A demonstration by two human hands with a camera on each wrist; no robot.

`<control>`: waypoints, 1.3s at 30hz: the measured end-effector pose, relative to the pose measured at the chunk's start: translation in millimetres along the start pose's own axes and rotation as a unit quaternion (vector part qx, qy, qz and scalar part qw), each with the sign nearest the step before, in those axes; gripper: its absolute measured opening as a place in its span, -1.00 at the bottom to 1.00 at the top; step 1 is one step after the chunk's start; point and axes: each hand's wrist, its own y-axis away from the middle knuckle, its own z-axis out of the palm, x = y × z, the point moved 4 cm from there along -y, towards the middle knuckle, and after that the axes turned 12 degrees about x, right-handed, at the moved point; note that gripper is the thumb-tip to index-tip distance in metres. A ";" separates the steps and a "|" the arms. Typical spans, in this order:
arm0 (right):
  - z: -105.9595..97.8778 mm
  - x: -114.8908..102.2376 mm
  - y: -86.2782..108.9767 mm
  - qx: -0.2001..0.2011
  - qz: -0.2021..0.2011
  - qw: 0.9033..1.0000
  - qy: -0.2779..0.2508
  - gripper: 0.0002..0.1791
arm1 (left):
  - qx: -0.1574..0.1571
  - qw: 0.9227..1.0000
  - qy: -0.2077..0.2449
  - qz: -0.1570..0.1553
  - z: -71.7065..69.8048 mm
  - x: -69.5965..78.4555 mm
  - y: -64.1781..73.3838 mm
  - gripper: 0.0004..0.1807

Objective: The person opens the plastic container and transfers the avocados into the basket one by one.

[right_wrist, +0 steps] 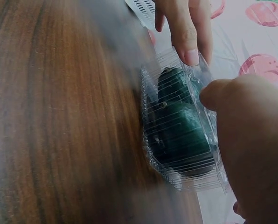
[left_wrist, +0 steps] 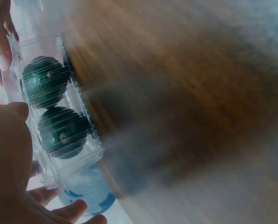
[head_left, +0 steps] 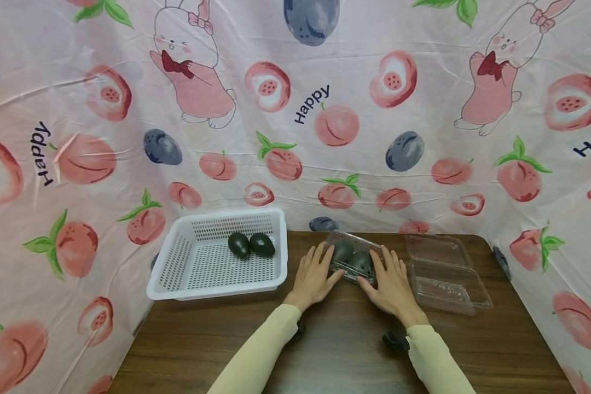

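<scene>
Two dark green avocados (head_left: 361, 262) lie side by side in a clear plastic clamshell box (left_wrist: 66, 172) on the table. My left hand (head_left: 313, 276) touches the box's left end, its thumb at the near rim and its fingers stretched along the side. At the right end, my right hand (head_left: 391, 284) rests with straight, spread fingers and its thumb pressing the front rim (right_wrist: 209, 116). In the left wrist view, several left fingers (left_wrist: 71, 210) reach past the box corner. Most of the right hand's fingers are hidden in the right wrist view.
A white perforated basket (head_left: 177, 268) with two more avocados (head_left: 250, 245) stands on the left. Right of my hands lies another clear clamshell box (head_left: 445, 279), unfolded. A fruit-print cloth (head_left: 335, 164) hangs behind and beside the wooden table (head_left: 345, 350).
</scene>
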 end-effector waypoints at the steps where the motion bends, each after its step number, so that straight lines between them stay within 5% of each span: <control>1: 0.0 0.1 1.0 0.000 0.000 1.000 -0.001 -0.04 | 0.002 1.000 -0.002 0.002 -0.2 -0.1 1.6 -0.18; 15: -3.1 -4.3 17.6 0.013 -0.019 1.000 -0.018 -0.07 | 0.058 0.996 -0.040 0.050 -8.0 0.1 23.5 -0.23; 39: -11.3 -10.0 41.4 0.012 -0.070 0.997 -0.027 -0.07 | 0.094 0.992 -0.053 0.068 -22.6 0.6 61.0 -0.29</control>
